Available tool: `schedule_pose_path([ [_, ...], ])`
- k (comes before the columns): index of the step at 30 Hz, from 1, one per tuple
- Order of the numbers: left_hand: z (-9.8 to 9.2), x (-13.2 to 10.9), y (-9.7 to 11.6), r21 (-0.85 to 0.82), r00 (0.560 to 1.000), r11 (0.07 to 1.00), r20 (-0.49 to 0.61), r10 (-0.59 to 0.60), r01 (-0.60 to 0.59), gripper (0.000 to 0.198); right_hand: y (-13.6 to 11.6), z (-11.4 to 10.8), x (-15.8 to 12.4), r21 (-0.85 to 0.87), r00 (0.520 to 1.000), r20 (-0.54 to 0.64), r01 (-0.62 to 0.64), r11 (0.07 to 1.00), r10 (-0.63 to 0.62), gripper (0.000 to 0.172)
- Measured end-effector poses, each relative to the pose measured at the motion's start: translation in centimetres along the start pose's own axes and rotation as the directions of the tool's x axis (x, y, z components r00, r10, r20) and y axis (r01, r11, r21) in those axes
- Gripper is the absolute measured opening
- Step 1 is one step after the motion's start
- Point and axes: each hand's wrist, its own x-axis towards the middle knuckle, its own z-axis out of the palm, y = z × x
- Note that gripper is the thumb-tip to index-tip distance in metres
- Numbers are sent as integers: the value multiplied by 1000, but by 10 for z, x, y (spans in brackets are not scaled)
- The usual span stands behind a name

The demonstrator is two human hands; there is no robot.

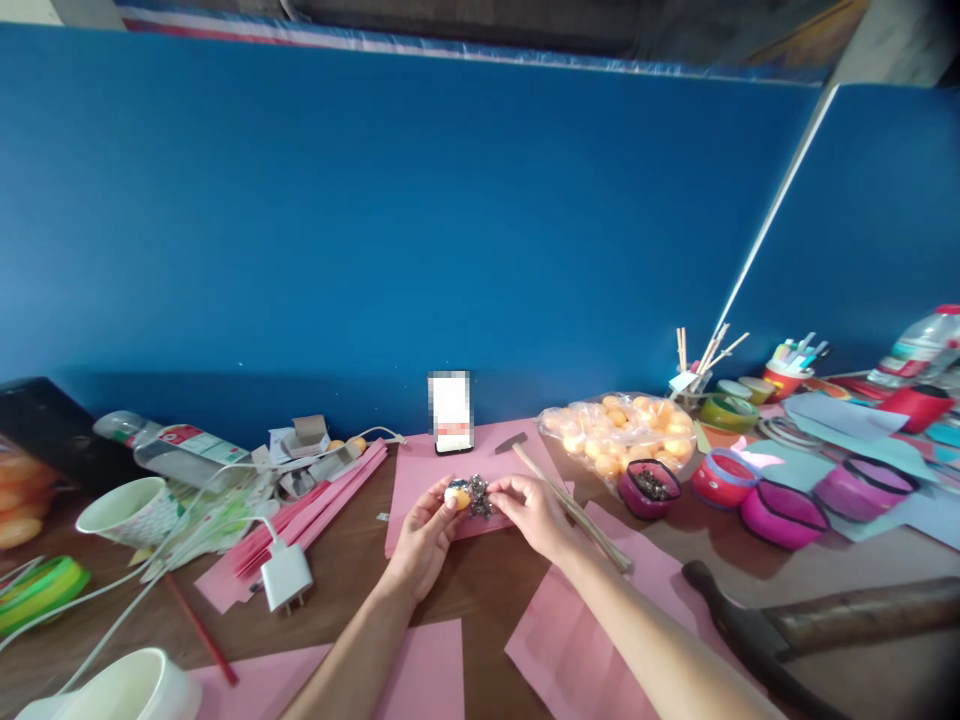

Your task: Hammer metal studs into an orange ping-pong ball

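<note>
My left hand is closed around an orange ball with dark and silvery marks on its upper side. Against the ball's right side sits a cluster of small shiny dark metal pieces. My right hand pinches at the right edge of that cluster with thumb and forefinger. Both hands are held above the pink paper in the middle of the table. A small hammer with a wooden handle lies just beyond my right hand. The exact kind of metal pieces is too small to make out.
A lit phone leans against the blue wall. To the right are a bag of orange balls, a purple bowl with dark bits and a large hammer. A white charger, cables and a paper cup lie left.
</note>
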Motion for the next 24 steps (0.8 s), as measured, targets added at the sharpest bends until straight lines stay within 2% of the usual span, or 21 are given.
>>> schedule_pose_path([
  [4,3,-2,-1,43,1000,999,29,9,-11,44,-3,3,0,264,997,38,-80,961,72,17],
  [7,5,-4,-1,107,999,994,44,-4,0,51,-6,6,-2,369,995,67,-95,924,76,15],
  [13,5,-7,-2,194,999,981,27,16,-21,52,-8,15,-5,397,997,61,-75,915,56,15],
  [24,3,-4,-6,237,999,970,-7,52,-49,47,-1,18,-6,401,986,85,-164,901,142,17],
])
